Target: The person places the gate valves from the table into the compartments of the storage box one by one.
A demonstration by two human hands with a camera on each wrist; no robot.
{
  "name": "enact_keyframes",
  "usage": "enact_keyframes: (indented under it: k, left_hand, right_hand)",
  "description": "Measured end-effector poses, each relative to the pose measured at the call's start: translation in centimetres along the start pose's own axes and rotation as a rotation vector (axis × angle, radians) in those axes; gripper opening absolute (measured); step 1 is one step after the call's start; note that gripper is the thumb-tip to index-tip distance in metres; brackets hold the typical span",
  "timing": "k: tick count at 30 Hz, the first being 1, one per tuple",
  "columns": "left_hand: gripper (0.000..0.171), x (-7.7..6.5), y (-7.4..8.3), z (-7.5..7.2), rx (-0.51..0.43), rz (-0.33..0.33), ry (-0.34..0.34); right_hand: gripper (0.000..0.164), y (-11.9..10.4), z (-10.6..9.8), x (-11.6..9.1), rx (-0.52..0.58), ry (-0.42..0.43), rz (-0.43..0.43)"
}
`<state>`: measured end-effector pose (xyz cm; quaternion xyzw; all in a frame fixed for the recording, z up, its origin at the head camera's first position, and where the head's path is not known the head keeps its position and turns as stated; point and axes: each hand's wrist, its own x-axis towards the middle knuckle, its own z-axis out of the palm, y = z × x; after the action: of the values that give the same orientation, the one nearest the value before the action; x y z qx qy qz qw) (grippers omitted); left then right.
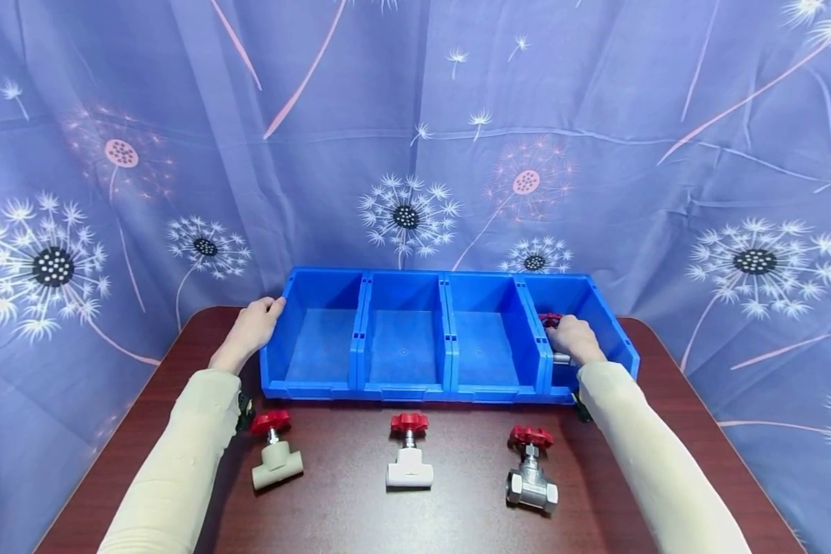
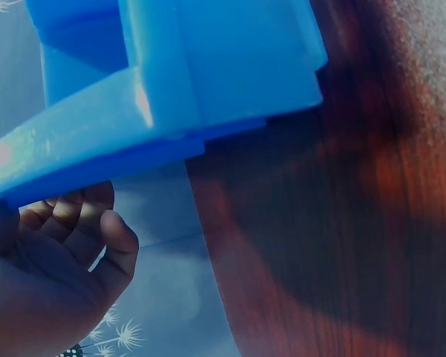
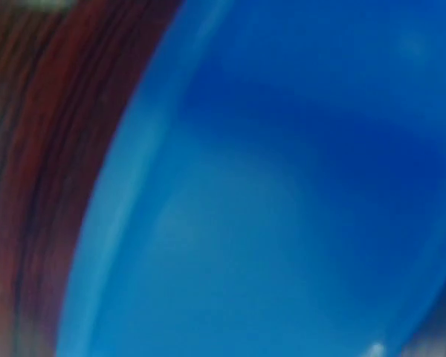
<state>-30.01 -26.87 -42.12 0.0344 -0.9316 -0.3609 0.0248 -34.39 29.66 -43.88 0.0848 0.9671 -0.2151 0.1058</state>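
A blue four-compartment bin (image 1: 402, 394) stands at the back of the table. My right hand (image 1: 576, 340) reaches into its rightmost compartment and grips a valve with a red handwheel (image 1: 550, 318); a piece of its metal body shows below, the rest is hidden by the hand. The right wrist view is blurred and shows only blue plastic and tabletop. My left hand (image 1: 255, 327) rests against the bin's outer left side, near the upper edge. In the left wrist view, that hand's fingers (image 2: 119, 242) are loosely bent beside the blue wall.
Three red-wheeled valves lie in front of the bin: a beige one (image 1: 277, 464) at left, a white one (image 1: 409, 468) in the middle, a metal one (image 1: 532, 486) at right. A patterned curtain (image 1: 415, 138) hangs behind the dark wooden table (image 1: 346, 523).
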Motion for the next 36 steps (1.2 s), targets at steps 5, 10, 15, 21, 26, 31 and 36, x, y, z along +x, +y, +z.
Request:
enact_keyframes:
  k: [5, 10, 15, 21, 26, 31, 36]
  left_hand:
    - [0.048, 0.0, 0.0, -0.1, 0.008, 0.014, 0.004]
    - [0.046, 0.1, 0.0, -0.2, 0.02, 0.019, 0.003]
    - [0.045, 0.3, 0.2, -0.2, 0.036, 0.028, -0.016]
    - [0.046, 0.3, 0.2, -0.4, 0.052, 0.017, -0.025]
    - [0.047, 0.2, 0.0, -0.4, 0.071, 0.033, -0.021]
    - [0.045, 0.1, 0.0, -0.4, 0.08, 0.052, -0.009]
    - [0.045, 0.1, 0.1, -0.4, 0.077, 0.056, -0.009]
  right_hand:
    - [0.037, -0.2, -0.2, -0.4, -0.055, 0.023, -0.046]
    - [0.035, -0.4, -1.0, -1.1, -0.064, 0.068, -0.115]
    - [0.031, -0.7, -2.6, -2.6, -0.115, 0.118, -0.183]
    - [0.033, -1.3, -4.2, -4.8, -0.188, 0.181, -0.26]
    - [0.03, -1.4, -5.0, -6.6, -0.204, 0.239, -0.332]
    - [0.028, -1.8, -5.9, -8.7, -0.2, 0.332, -0.422]
    - [0.026, -2.3, -6.6, -10.9, -0.199, 0.469, -0.523]
